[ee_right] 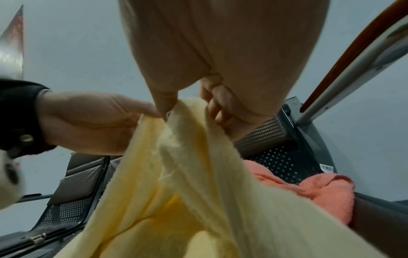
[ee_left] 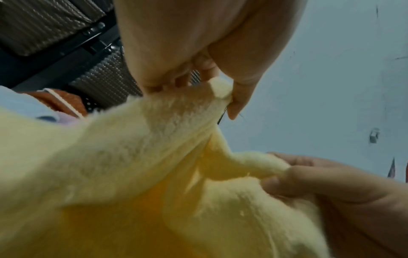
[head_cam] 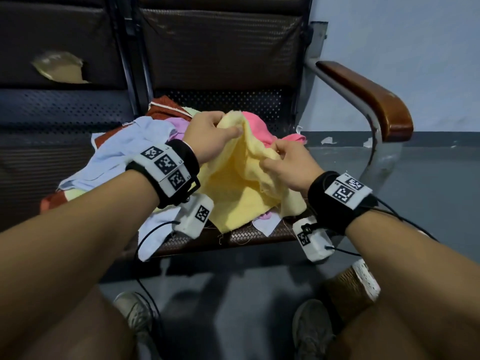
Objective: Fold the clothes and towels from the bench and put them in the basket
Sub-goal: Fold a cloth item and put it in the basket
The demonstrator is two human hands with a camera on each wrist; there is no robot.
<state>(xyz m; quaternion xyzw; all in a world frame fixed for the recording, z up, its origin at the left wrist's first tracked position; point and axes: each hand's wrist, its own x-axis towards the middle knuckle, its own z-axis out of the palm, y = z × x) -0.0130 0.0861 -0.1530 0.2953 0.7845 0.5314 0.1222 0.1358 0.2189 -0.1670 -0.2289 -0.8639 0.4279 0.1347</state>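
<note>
A pale yellow towel (head_cam: 239, 183) hangs bunched above the bench seat, held up by both hands. My left hand (head_cam: 210, 136) pinches its upper edge between thumb and fingers; the left wrist view shows the yellow towel (ee_left: 137, 157) gripped at a corner by that left hand (ee_left: 212, 90). My right hand (head_cam: 283, 162) pinches another part of the edge lower and to the right; in the right wrist view the right hand (ee_right: 187, 104) holds the yellow towel (ee_right: 198, 174) by a frayed edge. A wicker basket (head_cam: 350, 287) stands on the floor under my right forearm.
On the bench seat (head_cam: 233, 240) lies a pile: a pink towel (head_cam: 257, 126), a light blue shirt (head_cam: 124, 157) and a rust-red garment (head_cam: 163, 110). A wooden armrest (head_cam: 368, 94) bounds the seat on the right. My shoes (head_cam: 135, 313) are on the grey floor.
</note>
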